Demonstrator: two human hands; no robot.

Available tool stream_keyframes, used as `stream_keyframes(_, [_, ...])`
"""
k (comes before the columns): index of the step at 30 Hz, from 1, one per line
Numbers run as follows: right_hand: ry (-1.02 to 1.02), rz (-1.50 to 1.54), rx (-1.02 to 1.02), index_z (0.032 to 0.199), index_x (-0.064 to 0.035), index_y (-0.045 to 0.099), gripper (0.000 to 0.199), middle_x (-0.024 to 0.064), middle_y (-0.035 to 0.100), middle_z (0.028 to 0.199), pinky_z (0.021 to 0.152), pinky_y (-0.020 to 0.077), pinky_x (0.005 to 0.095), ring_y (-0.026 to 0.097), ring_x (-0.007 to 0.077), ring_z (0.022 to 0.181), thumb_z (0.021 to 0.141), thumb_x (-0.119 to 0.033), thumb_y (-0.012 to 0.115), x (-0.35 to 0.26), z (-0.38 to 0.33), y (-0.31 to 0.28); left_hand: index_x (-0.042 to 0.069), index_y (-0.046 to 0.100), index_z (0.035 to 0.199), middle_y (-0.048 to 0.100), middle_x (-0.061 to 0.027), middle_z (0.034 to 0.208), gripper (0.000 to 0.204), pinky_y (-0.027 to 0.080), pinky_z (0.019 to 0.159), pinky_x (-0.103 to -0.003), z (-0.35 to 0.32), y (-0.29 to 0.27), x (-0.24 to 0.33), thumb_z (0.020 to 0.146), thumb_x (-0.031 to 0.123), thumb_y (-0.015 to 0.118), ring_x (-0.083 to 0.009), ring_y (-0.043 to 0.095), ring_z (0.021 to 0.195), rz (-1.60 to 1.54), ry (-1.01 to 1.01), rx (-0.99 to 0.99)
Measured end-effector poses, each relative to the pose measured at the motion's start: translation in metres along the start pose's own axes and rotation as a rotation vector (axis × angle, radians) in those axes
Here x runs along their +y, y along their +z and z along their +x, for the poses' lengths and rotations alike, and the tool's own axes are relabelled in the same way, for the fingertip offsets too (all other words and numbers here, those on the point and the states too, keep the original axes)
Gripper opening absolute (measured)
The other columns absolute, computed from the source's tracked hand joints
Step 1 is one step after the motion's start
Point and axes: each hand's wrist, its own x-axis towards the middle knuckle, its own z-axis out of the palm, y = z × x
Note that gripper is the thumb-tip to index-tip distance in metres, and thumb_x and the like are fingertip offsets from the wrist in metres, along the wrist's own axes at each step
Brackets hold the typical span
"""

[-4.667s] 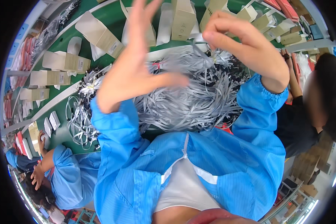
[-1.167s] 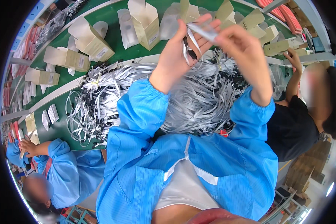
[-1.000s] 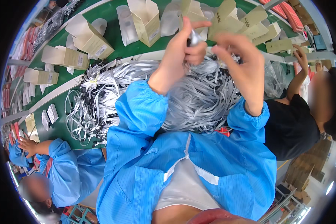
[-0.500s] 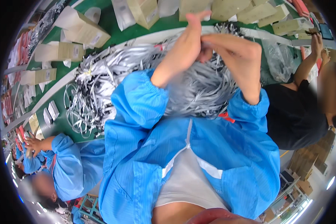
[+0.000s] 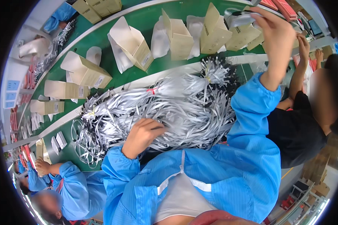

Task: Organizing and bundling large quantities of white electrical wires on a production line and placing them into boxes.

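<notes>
A large heap of flat grey straps (image 5: 191, 131) with dark ends lies in front of me, bundled in places with yellow and red ties. Over its near side, my left hand (image 5: 143, 135) is closed with the fingers curled; what it pinches, if anything, is hidden. My right hand (image 5: 278, 35) reaches up to the far right, above the row of open boxes. Its thumb and fingers close at a whitish thing with a dark part (image 5: 242, 18), too unclear to name. An open beige carton (image 5: 214, 35) stands just left of that hand.
More open cartons (image 5: 84, 71) and white pouches (image 5: 160, 37) line the green table (image 5: 101, 48) behind a pale rail (image 5: 169, 71). Two small white packs (image 5: 59, 141) lie at left. A co-worker in blue (image 5: 79, 187) sits at left, another in black (image 5: 296, 131) at right.
My hands, close together over the strap heap before, have parted. The left has drawn back toward me and curled; the right has swung to the far right. The view has shifted, showing more of the far table.
</notes>
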Motion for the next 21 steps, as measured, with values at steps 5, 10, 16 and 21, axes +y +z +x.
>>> stream_keyframes(5, [-0.152,-0.138,-0.288,0.109,-0.0001,0.074,0.022,0.0134,0.075,0.086,0.073,0.0532,0.0259,0.073,0.0151,0.084,0.089,-0.009,0.072,0.068,0.002,0.062,0.006,0.076,0.101,0.073,-0.0041,0.101,0.026,0.054,0.082,-0.034,0.014,-0.006,0.011,0.075,0.006,0.076,-0.0248,0.069,0.095,-0.018,0.076,0.115])
stream_keyframes(10, [-0.066,0.085,-0.397,0.116,-0.0002,0.071,0.028,0.0153,0.075,0.089,0.076,0.0547,0.0283,0.074,0.0174,0.090,0.093,-0.016,0.070,0.074,-0.016,0.059,0.002,0.076,0.096,0.075,-0.0094,0.093,0.019,0.057,0.070,-0.033,0.029,-0.029,0.038,0.077,0.000,0.076,-0.0258,0.072,0.080,-0.105,0.019,0.418])
stream_keyframes(16, [-0.019,0.940,-0.332,0.134,-0.0005,0.060,0.047,0.0166,0.072,0.118,0.098,0.0515,0.0376,0.068,0.0313,0.111,0.096,-0.025,0.070,0.014,-0.028,0.025,-0.001,0.077,0.095,0.077,-0.0108,0.089,0.015,0.056,0.066,-0.028,0.067,-0.079,0.060,0.081,-0.006,0.073,-0.0191,0.073,0.073,-0.105,-0.129,0.757])
stream_keyframes(21, [-0.099,1.420,-1.010,0.137,-0.0009,0.054,0.055,0.0119,0.066,0.124,0.105,0.0447,0.0340,0.060,0.0224,0.122,0.097,-0.036,0.068,-0.078,-0.094,0.077,-0.004,0.075,0.098,0.076,-0.0119,0.090,0.013,0.054,0.063,-0.024,0.116,-0.112,0.069,0.087,-0.004,0.068,-0.0136,0.070,0.072,-0.161,-0.076,0.884])
